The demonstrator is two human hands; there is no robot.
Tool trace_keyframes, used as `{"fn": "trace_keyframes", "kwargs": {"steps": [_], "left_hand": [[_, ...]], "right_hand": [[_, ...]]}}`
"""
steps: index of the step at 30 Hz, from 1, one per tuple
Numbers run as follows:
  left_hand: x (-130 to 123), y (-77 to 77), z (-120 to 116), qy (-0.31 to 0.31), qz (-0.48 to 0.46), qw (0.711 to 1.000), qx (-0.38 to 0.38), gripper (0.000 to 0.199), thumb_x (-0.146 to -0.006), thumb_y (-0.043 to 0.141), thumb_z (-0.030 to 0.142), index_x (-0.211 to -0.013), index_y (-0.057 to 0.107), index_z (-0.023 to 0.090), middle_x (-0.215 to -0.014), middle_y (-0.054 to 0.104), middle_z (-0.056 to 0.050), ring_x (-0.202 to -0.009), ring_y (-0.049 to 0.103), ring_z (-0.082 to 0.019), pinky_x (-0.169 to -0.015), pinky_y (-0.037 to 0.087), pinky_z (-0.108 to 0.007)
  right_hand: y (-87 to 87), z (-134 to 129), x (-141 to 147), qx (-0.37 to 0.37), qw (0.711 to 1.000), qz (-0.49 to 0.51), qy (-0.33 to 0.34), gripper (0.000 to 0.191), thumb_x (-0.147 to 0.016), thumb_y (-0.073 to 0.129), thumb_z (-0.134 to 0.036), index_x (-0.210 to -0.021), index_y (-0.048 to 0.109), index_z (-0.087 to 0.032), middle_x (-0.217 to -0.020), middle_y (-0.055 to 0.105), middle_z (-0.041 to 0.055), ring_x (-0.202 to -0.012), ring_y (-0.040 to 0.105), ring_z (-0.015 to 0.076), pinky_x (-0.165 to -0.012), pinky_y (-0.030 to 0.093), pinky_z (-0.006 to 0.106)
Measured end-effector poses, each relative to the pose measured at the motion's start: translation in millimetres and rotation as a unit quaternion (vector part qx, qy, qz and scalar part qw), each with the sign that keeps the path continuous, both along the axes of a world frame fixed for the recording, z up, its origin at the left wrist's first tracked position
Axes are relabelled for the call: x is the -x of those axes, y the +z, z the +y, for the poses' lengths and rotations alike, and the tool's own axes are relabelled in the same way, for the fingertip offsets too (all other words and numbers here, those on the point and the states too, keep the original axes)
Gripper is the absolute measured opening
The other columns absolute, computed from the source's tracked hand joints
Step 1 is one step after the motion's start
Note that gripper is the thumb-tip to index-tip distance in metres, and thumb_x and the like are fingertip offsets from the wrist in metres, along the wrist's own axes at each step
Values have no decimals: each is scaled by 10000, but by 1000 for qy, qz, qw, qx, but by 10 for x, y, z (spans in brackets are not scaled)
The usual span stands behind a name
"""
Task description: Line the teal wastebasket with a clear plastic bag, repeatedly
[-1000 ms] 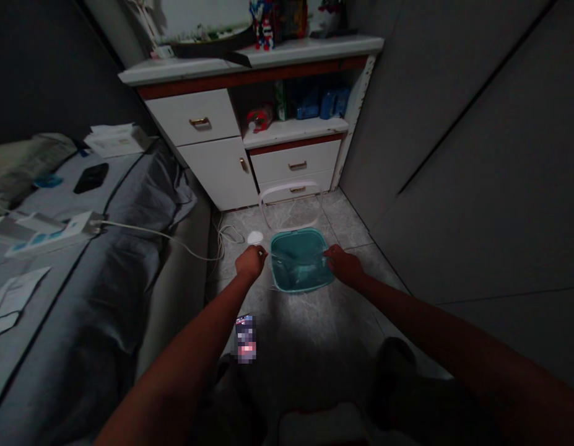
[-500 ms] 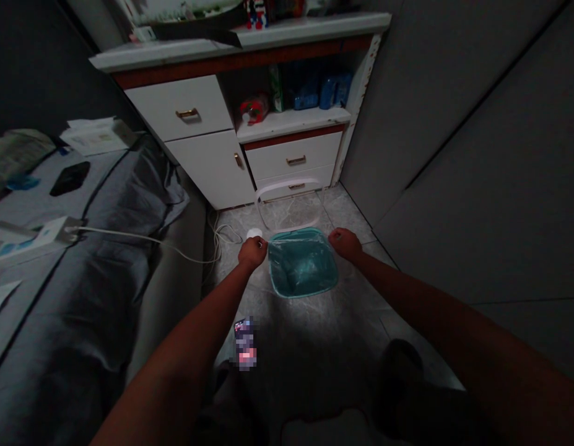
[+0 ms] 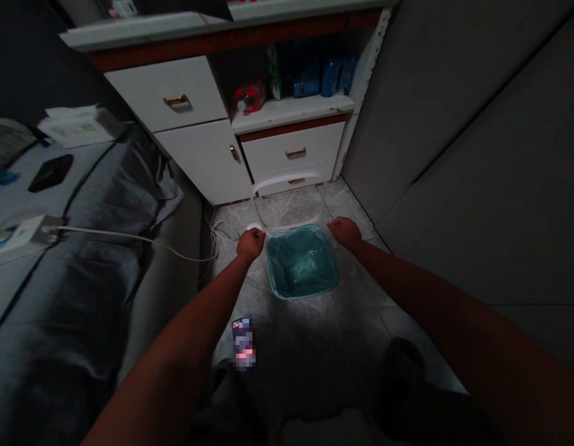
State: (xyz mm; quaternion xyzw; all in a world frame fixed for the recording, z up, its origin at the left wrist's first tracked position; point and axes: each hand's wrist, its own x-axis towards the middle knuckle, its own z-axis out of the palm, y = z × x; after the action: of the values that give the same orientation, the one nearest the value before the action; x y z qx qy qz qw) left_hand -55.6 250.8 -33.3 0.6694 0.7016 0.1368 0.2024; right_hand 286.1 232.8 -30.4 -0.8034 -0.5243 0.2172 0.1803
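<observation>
A teal trash bin [image 3: 270,279] stands on the tiled floor, lined with a thin clear plastic bag [image 3: 305,263]. At the bin's far left corner, my left hand [image 3: 251,243] is closed on the bag's edge. My right hand [image 3: 345,232] pinches the bag at the far right corner. Behind the bin, a pale ring-shaped frame [image 3: 289,178] stands upright, close to both hands. A small white round thing [image 3: 254,227] is partly hidden behind my left hand.
A white cabinet [image 3: 203,155] with gold handles stands ahead. To the left is a bed [image 3: 96,204] with a power strip [image 3: 33,235], whose white cable [image 3: 138,235] hangs to the floor. A lit phone [image 3: 243,344] lies near my foot. Grey panels [image 3: 477,186] rise on the right.
The bag's far edge, stretched between my hands above the bin's rim before, now sits lower along the rim. My view has tipped slightly downward. Both hands keep their grip.
</observation>
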Motion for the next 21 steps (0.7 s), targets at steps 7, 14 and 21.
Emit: {"fn": "trace_keyframes", "kwargs": {"steps": [7,14,21], "left_hand": [[29,-34,162,22,-32,998,58,284,-975,613,412,-1038,789,199,-1020,818,-71,-986,743,-230,-846,524,-293],[-8,366,-262,31,-5,996,-81,305,-987,578,344,-1215,721,200,-1219,713,-113,-1132,673,-257,-1021,513,-367],[-176,605,-1435,-385,24,923,-10,318,-996,619,377,-1268,737,262,-1231,711,-118,-1184,639,-293,-1063,468,-456]], "right_hand": [[-5,155,-26,20,1000,3,21,256,-955,677,-408,-1031,817,-207,-1071,799,80,-985,717,225,-849,509,288],[265,-174,159,-97,993,-65,32,372,-960,573,-275,-1299,715,-214,-1323,669,131,-1001,691,226,-874,510,314],[61,-719,797,107,874,57,472,225,-894,604,-100,-875,799,-211,-941,785,18,-942,696,185,-938,495,274]]}}
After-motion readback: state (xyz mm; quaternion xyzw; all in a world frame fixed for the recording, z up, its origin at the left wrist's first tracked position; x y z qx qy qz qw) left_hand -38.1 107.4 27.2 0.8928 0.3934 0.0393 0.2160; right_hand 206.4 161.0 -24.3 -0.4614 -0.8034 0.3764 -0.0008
